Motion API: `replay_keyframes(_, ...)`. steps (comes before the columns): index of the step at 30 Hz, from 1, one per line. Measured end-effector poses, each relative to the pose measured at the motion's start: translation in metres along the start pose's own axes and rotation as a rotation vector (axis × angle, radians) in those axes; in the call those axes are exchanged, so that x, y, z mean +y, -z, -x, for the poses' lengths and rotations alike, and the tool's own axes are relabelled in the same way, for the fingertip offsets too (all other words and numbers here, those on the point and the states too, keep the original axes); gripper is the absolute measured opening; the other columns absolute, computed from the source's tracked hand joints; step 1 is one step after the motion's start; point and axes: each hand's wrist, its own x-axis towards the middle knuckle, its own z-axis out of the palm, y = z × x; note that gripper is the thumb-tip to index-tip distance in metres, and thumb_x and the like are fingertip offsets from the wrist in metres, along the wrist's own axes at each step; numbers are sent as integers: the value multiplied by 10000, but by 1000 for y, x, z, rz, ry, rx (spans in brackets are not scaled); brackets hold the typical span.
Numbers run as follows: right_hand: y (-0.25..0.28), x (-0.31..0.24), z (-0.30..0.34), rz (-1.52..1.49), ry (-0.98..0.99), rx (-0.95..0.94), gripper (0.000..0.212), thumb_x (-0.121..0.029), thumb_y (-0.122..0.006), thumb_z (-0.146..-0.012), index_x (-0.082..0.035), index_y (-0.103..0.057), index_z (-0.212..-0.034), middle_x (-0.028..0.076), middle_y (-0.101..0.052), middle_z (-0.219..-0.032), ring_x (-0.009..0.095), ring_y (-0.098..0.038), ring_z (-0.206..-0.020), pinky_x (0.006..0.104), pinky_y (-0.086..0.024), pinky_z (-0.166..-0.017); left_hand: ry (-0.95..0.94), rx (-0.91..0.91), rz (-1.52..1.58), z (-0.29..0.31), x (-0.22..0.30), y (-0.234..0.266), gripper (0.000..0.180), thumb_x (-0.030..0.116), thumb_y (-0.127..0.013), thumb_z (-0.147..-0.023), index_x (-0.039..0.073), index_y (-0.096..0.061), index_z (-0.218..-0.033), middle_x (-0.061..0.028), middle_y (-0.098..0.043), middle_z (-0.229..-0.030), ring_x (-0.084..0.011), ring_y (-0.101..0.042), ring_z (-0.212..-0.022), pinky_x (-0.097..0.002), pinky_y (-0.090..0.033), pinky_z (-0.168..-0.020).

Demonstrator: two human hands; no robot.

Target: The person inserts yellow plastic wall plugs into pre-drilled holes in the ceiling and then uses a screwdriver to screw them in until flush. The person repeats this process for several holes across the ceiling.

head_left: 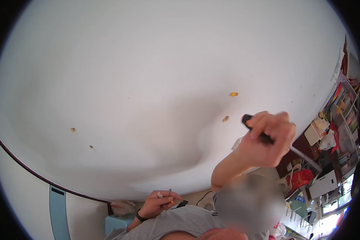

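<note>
Head view: right hand [273,138] raised beside a white wall [156,60].
Screwdriver [265,138]: in that hand, black-and-orange handle end [247,120] toward the wall, metal shaft [303,155] slanting down and right, blurred.
Handling: probably light and rigid; the thick handle should grip better than the slim, likely smooth shaft.
Right fingers: wrapped firmly around the handle; elbow bent, forearm angled upward.
Left hand [160,203]: low by the grey shirt [188,221], dark band [140,216] at the wrist; fingers pinched around a thin rod [170,192] and small yellow piece [172,202], likely light and easily dropped.
Yellow wall plug [234,94]: in the wall, above a chipped hole [225,119].
</note>
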Motion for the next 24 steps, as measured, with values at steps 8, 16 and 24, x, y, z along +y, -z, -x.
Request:
replay_keyframes(8,-6,-6,-22,-1,285,-7,304,-154,-447,-980,-100,-395,-685,31,-381,-600,139,-290,-393,322,-322,-424,-25,-43,18,0,-9,7,301,102,-557,-1003,-93,-677,-1199,-6,-522,-788,-69,-356,-633,-230,-272,-567)
replay_keyframes(16,-5,-5,-39,-171,222,104,376,-110,-430,-977,-131,-260,-642,12,-263,-565,119,-249,-360,331,-261,-402,-37,34,13,7,-3,-2,305,89,-539,-994,-100,-676,-1190,-23,-538,-773,-78,-369,-630,-237,-289,-572)
replay_keyframes(24,-5,32,-33,-187,201,-154,270,11,-373,-969,-62,-377,-708,32,-351,-570,142,-302,-365,378,-323,-349,-50,17,22,3,-5,3,306,96,-552,-991,-103,-673,-1189,-23,-543,-779,-81,-383,-633,-241,-290,-568)
